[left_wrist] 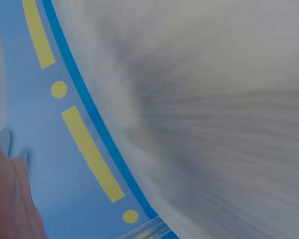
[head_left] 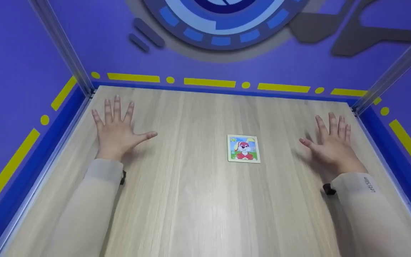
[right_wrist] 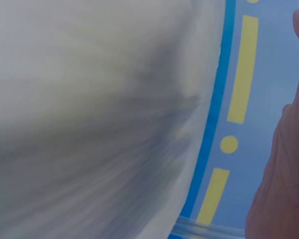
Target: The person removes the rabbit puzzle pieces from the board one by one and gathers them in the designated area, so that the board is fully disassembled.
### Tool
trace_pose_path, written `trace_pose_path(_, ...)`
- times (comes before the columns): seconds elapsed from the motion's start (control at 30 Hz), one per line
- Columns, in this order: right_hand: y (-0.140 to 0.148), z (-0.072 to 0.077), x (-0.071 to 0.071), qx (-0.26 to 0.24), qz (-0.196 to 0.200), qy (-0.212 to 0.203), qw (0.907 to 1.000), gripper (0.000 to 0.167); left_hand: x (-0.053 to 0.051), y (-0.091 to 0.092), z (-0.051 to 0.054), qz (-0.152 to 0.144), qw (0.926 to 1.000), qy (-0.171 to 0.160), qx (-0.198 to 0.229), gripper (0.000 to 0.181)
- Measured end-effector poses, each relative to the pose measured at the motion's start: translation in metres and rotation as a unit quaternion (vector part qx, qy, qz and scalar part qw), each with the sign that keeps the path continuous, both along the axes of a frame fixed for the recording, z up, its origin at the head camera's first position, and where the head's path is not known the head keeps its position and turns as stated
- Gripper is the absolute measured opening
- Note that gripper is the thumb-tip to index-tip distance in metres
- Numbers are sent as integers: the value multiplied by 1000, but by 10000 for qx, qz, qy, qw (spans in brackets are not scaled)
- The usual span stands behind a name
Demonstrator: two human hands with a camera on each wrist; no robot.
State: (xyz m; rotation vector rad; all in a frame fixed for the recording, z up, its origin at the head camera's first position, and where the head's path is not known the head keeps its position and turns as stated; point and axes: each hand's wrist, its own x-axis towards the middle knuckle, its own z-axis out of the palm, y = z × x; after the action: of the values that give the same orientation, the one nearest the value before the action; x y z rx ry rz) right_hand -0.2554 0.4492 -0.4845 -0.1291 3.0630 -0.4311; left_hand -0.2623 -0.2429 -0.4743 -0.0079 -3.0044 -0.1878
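A small square picture puzzle (head_left: 243, 149) with a cartoon rabbit in red lies flat near the middle of the table, right of centre in the head view. To its left, my left hand (head_left: 115, 135) is spread palm down with straight fingers, holding nothing. On the other side, my right hand (head_left: 334, 148) is likewise spread, fingers straight and nothing in it. Both hands are apart from the puzzle. In the left wrist view part of the left hand (left_wrist: 12, 199) shows at the lower left edge; the right hand (right_wrist: 284, 184) fills the right edge of the right wrist view.
The wood-grain table (head_left: 191, 200) is bounded by a purple back wall (head_left: 112, 46) with yellow markings and similar side walls. Metal posts (head_left: 66, 53) stand at the back corners. A small black wrist device (head_left: 329, 189) sits at the right cuff.
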Motion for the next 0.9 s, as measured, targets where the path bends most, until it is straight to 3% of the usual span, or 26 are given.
trace_pose_path(0.3,-23,8,-7,-100,51,111,9999,117,-10,17,-2,-37,10000,-42,59,145)
trace_pose_path(0.47,-36,8,-10,-189,71,326,9993,118,-11,33,-3,-164,9998,11,62,145)
trace_pose_path(0.7,-59,0,-11,-449,64,315,9985,119,-11,57,-3,-327,9992,225,56,148)
trace_pose_path(0.9,-80,0,-15,-616,37,290,9977,119,-11,77,-3,-379,9986,208,316,150)
